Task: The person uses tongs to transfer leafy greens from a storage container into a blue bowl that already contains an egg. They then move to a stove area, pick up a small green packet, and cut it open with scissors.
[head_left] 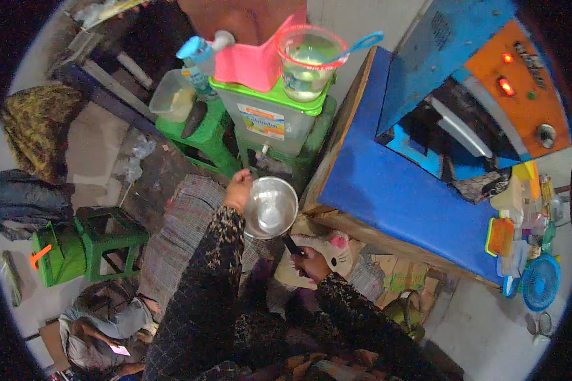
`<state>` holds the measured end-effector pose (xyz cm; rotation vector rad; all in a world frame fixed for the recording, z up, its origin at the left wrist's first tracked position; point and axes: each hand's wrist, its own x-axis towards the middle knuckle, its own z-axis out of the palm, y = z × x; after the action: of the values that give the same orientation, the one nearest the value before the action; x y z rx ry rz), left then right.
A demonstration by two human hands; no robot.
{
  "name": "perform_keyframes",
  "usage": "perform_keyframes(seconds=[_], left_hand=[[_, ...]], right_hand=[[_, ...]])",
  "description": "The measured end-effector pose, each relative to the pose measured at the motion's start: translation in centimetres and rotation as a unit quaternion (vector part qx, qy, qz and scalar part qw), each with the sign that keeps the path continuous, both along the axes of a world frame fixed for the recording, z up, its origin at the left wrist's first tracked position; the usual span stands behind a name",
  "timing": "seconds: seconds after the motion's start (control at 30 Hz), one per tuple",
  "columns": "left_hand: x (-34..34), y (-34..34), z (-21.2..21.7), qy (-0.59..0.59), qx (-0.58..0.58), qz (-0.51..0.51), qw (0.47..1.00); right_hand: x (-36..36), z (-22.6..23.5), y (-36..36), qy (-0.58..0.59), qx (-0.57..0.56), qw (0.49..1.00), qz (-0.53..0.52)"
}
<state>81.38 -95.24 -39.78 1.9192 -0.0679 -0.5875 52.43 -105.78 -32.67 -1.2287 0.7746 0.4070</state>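
Note:
A shiny metal saucepan [271, 208] with a dark handle is held in front of me. My right hand [313, 265] grips the handle from below right. At the pan's upper left rim is my left hand [238, 191], its fingers bunched; whether they touch the rim or hold something small cannot be made out. Just beyond the pan, a small tap [262, 152] sticks out of a clear drink dispenser [260, 120] with a green lid. On that lid stand a pink plastic holder [251, 63] and a clear tub [305, 73] with a red rim and a blue spoon.
Right of the pan stands a blue-topped table [375, 184] bearing a blue and orange machine [470, 82] with lit red lamps. Green stools [111, 238] stand at left. A person [102, 336] sits at lower left. A blue basket [541, 282] lies far right.

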Motion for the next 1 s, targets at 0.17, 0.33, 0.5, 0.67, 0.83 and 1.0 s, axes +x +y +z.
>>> perform_keyframes(seconds=[0.17,0.33,0.5,0.67,0.83,1.0], left_hand=[[4.3,-6.0,-2.4,-0.149,0.081,-0.12,0.978],[5.7,-6.9,-1.5,-0.18,0.151,-0.233,0.944],[4.8,-4.5,0.6,-0.158,0.209,-0.254,0.931],[5.1,-1.4,2.2,0.076,0.063,-0.281,0.955],[5.1,-0.2,2.4,0.083,0.044,-0.251,0.963],[4.6,1.1,2.2,0.158,-0.012,-0.084,0.984]], right_hand=[[2.3,-2.6,-1.7,0.003,-0.027,0.999,-0.039],[4.0,-2.4,-2.9,0.025,-0.045,0.999,-0.011],[4.5,-3.2,-2.1,0.019,-0.009,0.998,-0.053],[4.3,-2.5,-1.9,-0.021,-0.004,0.995,-0.096],[4.4,-1.6,-1.7,0.008,0.016,0.993,-0.12],[4.0,-3.1,-1.5,0.002,0.03,0.993,-0.111]])
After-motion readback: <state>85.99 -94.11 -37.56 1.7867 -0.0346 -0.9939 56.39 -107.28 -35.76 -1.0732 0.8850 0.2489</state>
